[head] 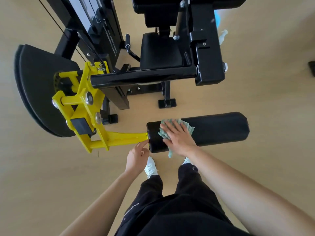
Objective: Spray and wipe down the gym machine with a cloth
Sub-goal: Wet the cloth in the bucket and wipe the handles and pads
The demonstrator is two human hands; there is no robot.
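Note:
A black padded roller [219,130] of the gym machine juts right from a yellow lever arm [122,138]. A green textured cloth [185,126] lies over the roller's left part. My right hand [177,137] presses flat on the cloth with straight fingers. My left hand [137,157] sits at the roller's left end, its fingertips touching the end cap where the yellow arm meets it. A pale spray bottle [223,37] stands on the floor at the far right, behind the machine frame.
The black seat [160,53] and frame [208,48] stand ahead, with the weight stack [95,23] to the left and a black curved guard [39,86] beside the yellow bracket. My legs and white shoes [150,167] stand just under the roller on the tan floor.

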